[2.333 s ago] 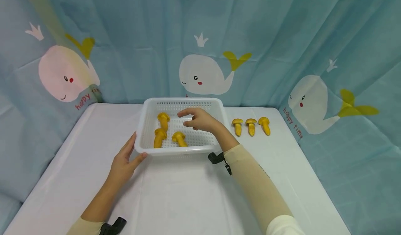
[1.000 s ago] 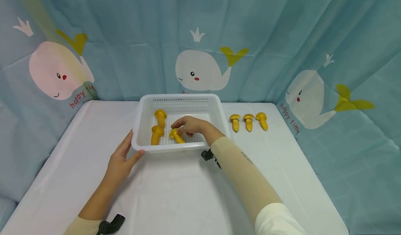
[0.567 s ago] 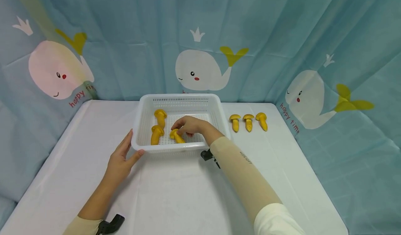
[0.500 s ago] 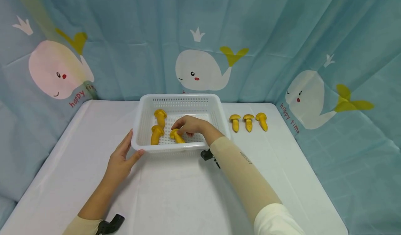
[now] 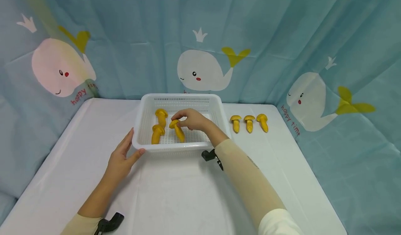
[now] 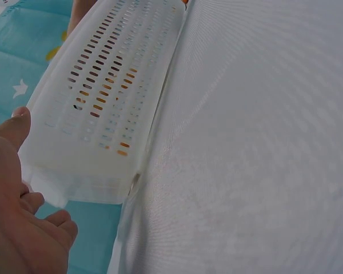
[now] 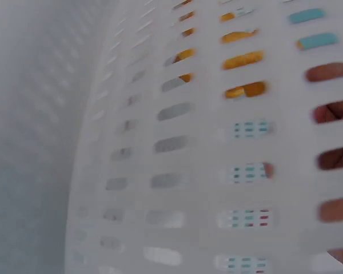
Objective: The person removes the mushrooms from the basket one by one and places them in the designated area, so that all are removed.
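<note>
In the head view a white slotted plastic basket [image 5: 177, 146] holds yellow mushrooms. Two of them, a rear mushroom [image 5: 161, 116] and a front mushroom [image 5: 157, 134], lie on its left side. My right hand [image 5: 194, 119] reaches over the front rim and pinches a third mushroom [image 5: 180, 132] near its cap; its stem points down toward the basket floor. My left hand [image 5: 120, 162] rests against the front left corner, thumb at the front and straight fingers along the side. Through the slots in the right wrist view, parts of a yellow mushroom [image 7: 244, 60] and fingers [image 7: 331, 111] show.
Right of the basket, three more mushrooms lie in a row: one nearest the basket [image 5: 236, 123], a middle one [image 5: 249, 123] and an outer one [image 5: 262, 122]. A white cloth [image 5: 181, 193] covers the table. A blue whale-print curtain [image 5: 141, 54] hangs behind and at both sides.
My right hand has come down to the third mushroom, taken it between its fingers and raised its cap slightly, turning the stem more upright. The left hand stays at the basket corner.
</note>
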`<state>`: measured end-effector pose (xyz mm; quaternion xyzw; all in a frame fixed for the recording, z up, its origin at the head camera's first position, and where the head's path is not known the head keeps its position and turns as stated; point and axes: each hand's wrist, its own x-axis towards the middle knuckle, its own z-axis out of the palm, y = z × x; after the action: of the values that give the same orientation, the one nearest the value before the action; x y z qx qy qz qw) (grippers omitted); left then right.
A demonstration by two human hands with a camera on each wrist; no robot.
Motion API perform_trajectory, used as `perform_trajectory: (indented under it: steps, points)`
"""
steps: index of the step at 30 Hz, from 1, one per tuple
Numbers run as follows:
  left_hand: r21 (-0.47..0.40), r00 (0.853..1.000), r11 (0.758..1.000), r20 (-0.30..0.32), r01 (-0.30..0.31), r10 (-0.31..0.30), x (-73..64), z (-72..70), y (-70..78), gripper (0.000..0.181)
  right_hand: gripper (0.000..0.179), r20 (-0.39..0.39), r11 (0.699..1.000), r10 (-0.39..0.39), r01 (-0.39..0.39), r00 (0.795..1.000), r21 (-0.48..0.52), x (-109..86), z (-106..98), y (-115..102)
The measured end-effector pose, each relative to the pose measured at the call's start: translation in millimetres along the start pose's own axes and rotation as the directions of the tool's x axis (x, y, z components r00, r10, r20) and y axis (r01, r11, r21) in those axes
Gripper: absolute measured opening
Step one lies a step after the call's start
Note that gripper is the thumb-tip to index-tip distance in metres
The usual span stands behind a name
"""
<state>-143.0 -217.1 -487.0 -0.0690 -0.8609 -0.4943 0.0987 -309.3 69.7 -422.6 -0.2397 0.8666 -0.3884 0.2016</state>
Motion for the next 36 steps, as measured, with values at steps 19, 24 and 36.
perform_trajectory:
  steps: [19,24,36]
  points:
    - [-0.002,1.000,1.000,0.002,-0.009,0.009,2.3,-1.1,1.4,0.090,0.026,-0.208,0.985,-0.170,0.171,0.963,-0.015,-34.0,-14.8,-27.9]
    - [-0.010,1.000,1.000,0.007,-0.014,0.014,2.2,-0.3,0.3,0.090,0.026,-0.256,0.978,-0.195,0.206,0.947,0.019,-47.3,-18.9,-30.8]
    - [0.009,1.000,1.000,0.004,-0.006,0.006,1.9,-0.3,-1.5,0.091,0.029,-0.339,0.950,-0.277,0.309,0.899,0.043,-76.5,-30.2,-22.2]
